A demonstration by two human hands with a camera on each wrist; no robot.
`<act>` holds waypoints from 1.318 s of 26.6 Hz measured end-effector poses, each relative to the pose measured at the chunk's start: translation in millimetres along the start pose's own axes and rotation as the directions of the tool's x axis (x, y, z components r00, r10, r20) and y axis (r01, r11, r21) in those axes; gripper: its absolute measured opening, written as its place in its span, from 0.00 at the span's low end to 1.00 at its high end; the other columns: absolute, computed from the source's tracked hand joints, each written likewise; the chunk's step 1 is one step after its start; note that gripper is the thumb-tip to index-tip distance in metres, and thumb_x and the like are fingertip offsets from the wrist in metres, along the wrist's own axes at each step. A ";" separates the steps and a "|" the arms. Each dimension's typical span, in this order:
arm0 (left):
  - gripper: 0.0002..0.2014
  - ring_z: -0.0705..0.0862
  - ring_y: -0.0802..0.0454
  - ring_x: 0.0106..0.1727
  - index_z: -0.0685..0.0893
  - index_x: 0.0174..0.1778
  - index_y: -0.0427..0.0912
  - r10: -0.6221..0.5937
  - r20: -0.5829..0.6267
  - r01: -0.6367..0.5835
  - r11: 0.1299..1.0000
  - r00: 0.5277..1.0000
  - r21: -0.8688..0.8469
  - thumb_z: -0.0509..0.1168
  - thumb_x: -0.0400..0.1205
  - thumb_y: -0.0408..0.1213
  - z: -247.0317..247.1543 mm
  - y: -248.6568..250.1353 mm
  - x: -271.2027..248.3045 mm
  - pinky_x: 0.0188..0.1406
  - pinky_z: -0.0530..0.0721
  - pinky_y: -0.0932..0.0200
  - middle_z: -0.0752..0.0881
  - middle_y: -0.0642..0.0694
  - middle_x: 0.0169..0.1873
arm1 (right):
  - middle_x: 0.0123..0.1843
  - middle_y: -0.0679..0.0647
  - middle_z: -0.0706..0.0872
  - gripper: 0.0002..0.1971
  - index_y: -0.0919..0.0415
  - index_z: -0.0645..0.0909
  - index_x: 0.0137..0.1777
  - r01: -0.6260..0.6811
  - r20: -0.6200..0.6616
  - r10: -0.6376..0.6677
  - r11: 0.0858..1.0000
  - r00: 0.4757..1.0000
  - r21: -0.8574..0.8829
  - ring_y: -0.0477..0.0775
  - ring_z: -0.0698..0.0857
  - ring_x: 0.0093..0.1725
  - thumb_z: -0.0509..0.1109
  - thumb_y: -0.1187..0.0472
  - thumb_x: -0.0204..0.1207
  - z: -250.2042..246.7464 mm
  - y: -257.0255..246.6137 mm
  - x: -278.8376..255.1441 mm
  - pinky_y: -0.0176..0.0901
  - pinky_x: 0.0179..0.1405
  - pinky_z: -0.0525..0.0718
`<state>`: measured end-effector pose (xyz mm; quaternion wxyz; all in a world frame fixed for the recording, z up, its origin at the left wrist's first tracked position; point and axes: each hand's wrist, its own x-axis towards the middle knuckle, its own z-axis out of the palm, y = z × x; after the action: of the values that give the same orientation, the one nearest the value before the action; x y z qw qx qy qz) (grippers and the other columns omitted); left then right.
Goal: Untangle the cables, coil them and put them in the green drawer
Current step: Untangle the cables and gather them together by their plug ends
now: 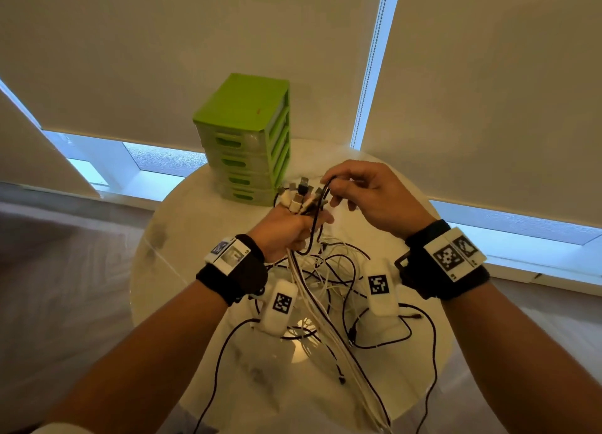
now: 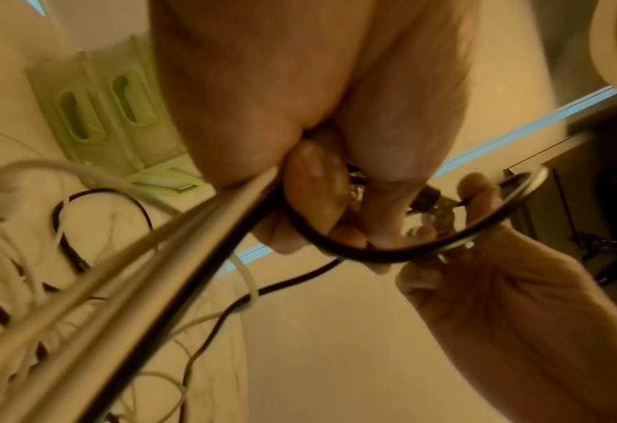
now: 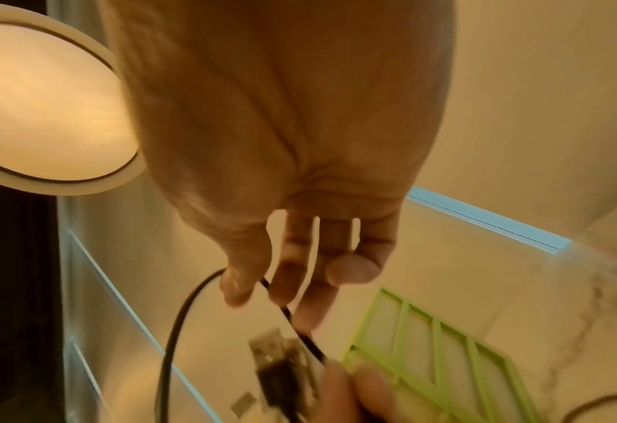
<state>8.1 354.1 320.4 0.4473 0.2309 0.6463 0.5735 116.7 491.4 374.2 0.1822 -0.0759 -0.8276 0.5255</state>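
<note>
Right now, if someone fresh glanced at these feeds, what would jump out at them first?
Probably the left hand at the centre of the round table, gripping a bunch of cable plugs upright, with the right hand pinching a black cable looped beside them. Next, the loose tangle of white and black cables spread on the table below the hands, and the bright green drawer unit standing behind them, drawers closed.
</note>
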 end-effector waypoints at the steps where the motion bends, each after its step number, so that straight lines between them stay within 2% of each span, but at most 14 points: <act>1: 0.07 0.60 0.57 0.24 0.86 0.39 0.43 0.010 -0.006 -0.010 1.000 1.000 -0.029 0.66 0.82 0.32 -1.4 -0.5 0.4 0.20 0.54 0.65 0.70 0.46 0.32 | 0.39 0.54 0.84 0.09 0.51 0.82 0.58 -0.034 -0.033 0.035 0.999 0.999 0.030 0.53 0.85 0.36 0.66 0.63 0.81 3.8 5.4 -1.5 0.39 0.32 0.79; 3: 0.03 0.61 0.60 0.21 0.83 0.41 0.43 0.053 0.015 -0.050 0.987 0.998 -0.154 0.67 0.79 0.38 -6.5 -1.5 -1.8 0.20 0.53 0.64 0.72 0.47 0.31 | 0.38 0.56 0.80 0.09 0.44 0.79 0.60 -0.225 0.082 0.219 0.971 0.972 0.084 0.48 0.81 0.33 0.66 0.55 0.82 18.9 25.7 -8.0 0.38 0.31 0.79; 5: 0.05 0.60 0.61 0.19 0.83 0.41 0.43 0.095 0.022 -0.088 0.970 0.995 -0.225 0.65 0.80 0.40 -12.0 -1.2 -7.6 0.18 0.53 0.65 0.76 0.48 0.30 | 0.34 0.53 0.78 0.07 0.45 0.83 0.51 -0.407 0.278 0.394 0.913 0.876 -0.015 0.47 0.77 0.31 0.64 0.47 0.82 30.9 56.6 -17.6 0.40 0.33 0.77; 8: 0.07 0.58 0.62 0.16 0.80 0.42 0.40 0.138 -0.030 -0.140 0.940 0.990 -0.311 0.62 0.80 0.41 -28.8 7.3 -16.7 0.15 0.53 0.69 0.78 0.51 0.28 | 0.31 0.49 0.79 0.11 0.55 0.85 0.52 -0.411 0.344 0.489 0.869 0.802 -0.277 0.46 0.77 0.31 0.67 0.49 0.80 28.8 92.1 -24.4 0.42 0.36 0.78; 12: 0.09 0.58 0.64 0.14 0.84 0.41 0.42 0.172 -0.078 -0.188 0.883 0.982 -0.429 0.61 0.77 0.42 -42.9 12.0 -16.2 0.15 0.50 0.68 0.80 0.50 0.28 | 0.34 0.47 0.82 0.08 0.53 0.88 0.52 -0.353 0.272 0.450 0.872 0.851 -0.338 0.38 0.76 0.29 0.70 0.54 0.79 20.8 90.8 -14.0 0.34 0.37 0.73; 15: 0.09 0.58 0.64 0.15 0.87 0.47 0.47 0.169 -0.087 -0.190 0.885 0.982 -0.425 0.61 0.80 0.39 -39.3 6.5 -8.5 0.15 0.52 0.69 0.80 0.50 0.29 | 0.35 0.53 0.83 0.07 0.56 0.89 0.50 -0.290 0.239 0.338 0.932 0.910 -0.217 0.40 0.75 0.28 0.70 0.56 0.79 26.8 63.5 1.3 0.34 0.34 0.74; 17: 0.11 0.58 0.64 0.16 0.85 0.55 0.47 0.119 -0.090 -0.144 0.924 0.989 -0.355 0.60 0.84 0.30 -33.6 0.7 -4.9 0.14 0.53 0.69 0.77 0.53 0.27 | 0.32 0.54 0.82 0.09 0.63 0.88 0.51 -0.231 0.204 0.249 0.967 0.947 -0.110 0.42 0.77 0.28 0.69 0.60 0.80 25.8 40.4 8.9 0.32 0.32 0.75; 19: 0.13 0.58 0.62 0.17 0.84 0.52 0.46 0.056 -0.062 -0.070 0.967 0.996 -0.246 0.60 0.83 0.24 -26.3 -7.4 -2.3 0.16 0.53 0.67 0.71 0.55 0.23 | 0.31 0.51 0.82 0.09 0.66 0.86 0.52 -0.143 0.211 0.145 0.989 0.967 -0.024 0.42 0.79 0.29 0.66 0.63 0.82 22.1 18.0 15.1 0.32 0.31 0.75; 22: 0.09 0.57 0.58 0.21 0.88 0.47 0.45 -0.025 0.037 0.026 1.000 0.999 -0.017 0.64 0.83 0.29 -18.2 -16.2 0.4 0.20 0.52 0.62 0.64 0.52 0.25 | 0.33 0.51 0.83 0.08 0.59 0.85 0.49 -0.060 0.145 0.039 0.988 0.989 0.140 0.49 0.82 0.33 0.63 0.67 0.83 11.7 -2.8 22.5 0.37 0.30 0.75; 25: 0.10 0.58 0.56 0.24 0.87 0.41 0.44 -0.026 -0.017 0.026 1.000 1.000 0.014 0.62 0.85 0.33 -18.4 -19.2 2.4 0.21 0.54 0.61 0.69 0.49 0.28 | 0.35 0.52 0.84 0.11 0.56 0.83 0.57 -0.059 0.034 0.053 0.976 0.998 0.210 0.51 0.82 0.33 0.64 0.68 0.82 7.9 2.2 24.3 0.37 0.28 0.75; 28: 0.11 0.58 0.57 0.22 0.83 0.40 0.43 0.014 -0.074 -0.022 0.995 0.997 -0.096 0.59 0.87 0.34 -21.3 -18.7 -0.1 0.17 0.57 0.66 0.75 0.49 0.30 | 0.35 0.51 0.82 0.16 0.51 0.78 0.68 -0.301 0.218 0.320 0.947 0.922 -0.113 0.45 0.79 0.30 0.67 0.53 0.81 26.5 46.7 4.3 0.36 0.30 0.78; 30: 0.10 0.60 0.60 0.19 0.82 0.41 0.42 0.042 -0.101 -0.056 0.989 0.994 -0.137 0.60 0.87 0.37 -26.5 -18.3 -2.6 0.16 0.57 0.67 0.77 0.50 0.30 | 0.32 0.50 0.82 0.10 0.55 0.82 0.57 -0.398 0.337 0.476 0.875 0.812 -0.277 0.47 0.78 0.29 0.65 0.52 0.82 39.2 86.0 -14.2 0.42 0.35 0.80; 32: 0.10 0.60 0.62 0.17 0.81 0.41 0.41 0.062 -0.164 -0.094 0.975 0.985 -0.199 0.59 0.87 0.38 -34.8 -17.7 -4.3 0.15 0.57 0.68 0.78 0.50 0.29 | 0.30 0.52 0.84 0.07 0.54 0.82 0.44 -0.455 0.244 0.526 0.841 0.814 -0.294 0.49 0.80 0.28 0.65 0.56 0.82 39.8 114.8 -22.1 0.44 0.36 0.80; 35: 0.12 0.59 0.63 0.16 0.79 0.42 0.41 0.093 -0.244 -0.176 0.920 0.965 -0.349 0.57 0.87 0.40 -44.9 -7.2 -6.1 0.15 0.54 0.69 0.78 0.51 0.28 | 0.31 0.50 0.84 0.08 0.55 0.82 0.41 -0.485 0.104 0.588 0.744 0.802 -0.459 0.46 0.81 0.29 0.66 0.56 0.81 20.9 137.2 -18.8 0.36 0.31 0.78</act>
<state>-25.2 323.4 312.9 0.3668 0.1216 0.5559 0.7360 117.1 527.7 239.0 -0.1002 -0.2842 -0.8766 0.3751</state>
